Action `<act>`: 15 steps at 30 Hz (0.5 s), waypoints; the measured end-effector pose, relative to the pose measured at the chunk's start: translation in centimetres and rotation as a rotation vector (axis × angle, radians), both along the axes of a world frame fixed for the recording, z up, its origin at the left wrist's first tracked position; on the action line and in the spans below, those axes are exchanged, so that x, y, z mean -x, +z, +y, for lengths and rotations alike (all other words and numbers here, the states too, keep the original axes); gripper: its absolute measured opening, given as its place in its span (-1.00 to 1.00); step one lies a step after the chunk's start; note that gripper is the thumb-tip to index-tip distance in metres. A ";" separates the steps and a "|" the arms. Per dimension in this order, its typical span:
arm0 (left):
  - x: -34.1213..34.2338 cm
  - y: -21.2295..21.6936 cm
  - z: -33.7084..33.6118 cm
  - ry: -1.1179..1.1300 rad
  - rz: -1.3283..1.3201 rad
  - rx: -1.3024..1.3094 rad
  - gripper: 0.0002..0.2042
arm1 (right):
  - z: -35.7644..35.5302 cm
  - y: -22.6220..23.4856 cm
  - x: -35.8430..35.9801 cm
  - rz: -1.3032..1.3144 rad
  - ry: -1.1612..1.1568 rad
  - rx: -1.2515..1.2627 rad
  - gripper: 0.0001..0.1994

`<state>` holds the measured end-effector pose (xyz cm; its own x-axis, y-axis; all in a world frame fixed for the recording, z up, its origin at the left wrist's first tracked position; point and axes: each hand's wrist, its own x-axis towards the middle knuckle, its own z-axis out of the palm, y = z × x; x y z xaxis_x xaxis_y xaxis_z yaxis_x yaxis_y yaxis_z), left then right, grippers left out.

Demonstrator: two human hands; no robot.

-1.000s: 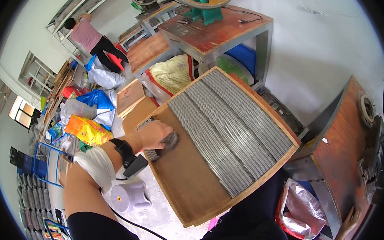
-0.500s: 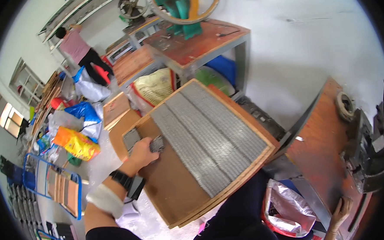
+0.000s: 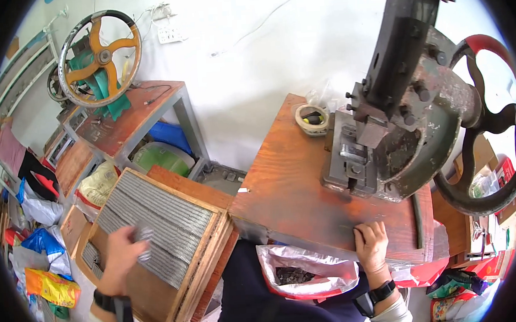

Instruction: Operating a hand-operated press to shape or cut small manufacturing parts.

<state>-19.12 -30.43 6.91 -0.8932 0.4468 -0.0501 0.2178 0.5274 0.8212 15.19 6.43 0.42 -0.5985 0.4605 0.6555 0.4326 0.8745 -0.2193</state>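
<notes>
My left hand (image 3: pixel 120 253), blurred by motion, is closed on a small bundle of grey metal pieces (image 3: pixel 144 244). It is over the shallow wooden tray (image 3: pixel 156 286), which holds long rows of similar grey metal pieces (image 3: pixel 156 216). Another small grey batch (image 3: pixel 91 256) lies in the tray's left corner. On the front edge of the reddish wooden bench (image 3: pixel 298 211) rests my right hand (image 3: pixel 371 247), fingers lying loosely bent on the top with nothing seen in them. Beyond that hand stands a hand press (image 3: pixel 409 153) with a metal die (image 3: pixel 354 156) at its base.
Below the bench edge hangs a silver-lined red bag (image 3: pixel 307 269) with dark bits inside. A round tape-like ring (image 3: pixel 312 120) sits by the press. A second press with a yellow-spoked wheel (image 3: pixel 105 56) stands on another table. A person (image 3: pixel 18 150) stands far left among bags.
My view has swung right, bringing the bench press into sight. My left hand has lifted the grey bundle from the tray's corner area. My right hand stays at the bench edge.
</notes>
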 end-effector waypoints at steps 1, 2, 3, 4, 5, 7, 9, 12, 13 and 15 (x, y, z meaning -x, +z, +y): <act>-0.9 0.5 4.2 -0.094 -0.017 -0.031 -0.73 | 0.1 -0.2 -0.1 0.000 -0.003 0.006 -0.91; -1.8 1.1 8.3 -0.261 -0.026 0.009 -0.71 | 0.2 -0.2 -0.3 0.001 -0.009 0.003 -0.91; -3.3 1.3 13.2 -0.382 -0.010 -0.005 -0.68 | 0.5 -0.3 -0.9 -0.009 -0.033 0.034 -0.91; -3.9 -0.2 16.7 -0.548 0.000 -0.068 -0.67 | 0.6 -0.2 -1.1 -0.005 -0.032 0.062 -0.90; -5.3 -1.1 20.2 -0.586 0.037 -0.060 -0.62 | 0.7 -0.3 -1.2 0.000 -0.028 0.053 -0.90; -8.5 -0.9 25.5 -0.676 0.318 0.137 -0.64 | 0.6 -0.2 -1.0 0.020 0.005 0.054 -0.90; -10.6 -1.5 28.3 -0.713 0.472 0.242 -0.67 | 0.5 -0.1 -0.7 0.018 0.048 0.043 -0.88; -12.8 -2.9 29.5 -0.737 0.589 0.285 -0.67 | 0.6 -0.4 -0.8 0.009 0.048 0.054 -0.88; -12.9 -3.3 29.6 -0.712 0.602 0.209 -0.62 | 0.7 -0.3 -1.0 0.003 0.033 0.055 -0.88; -13.3 -4.0 29.2 -0.648 0.612 0.055 -0.48 | 0.8 -0.2 -1.2 0.003 0.015 0.060 -0.88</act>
<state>-5.85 -1.21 2.93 -0.3437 0.8842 0.3163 0.8787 0.1839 0.4406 16.38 7.19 0.22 -0.6035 0.4901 0.6290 0.4190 0.8660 -0.2727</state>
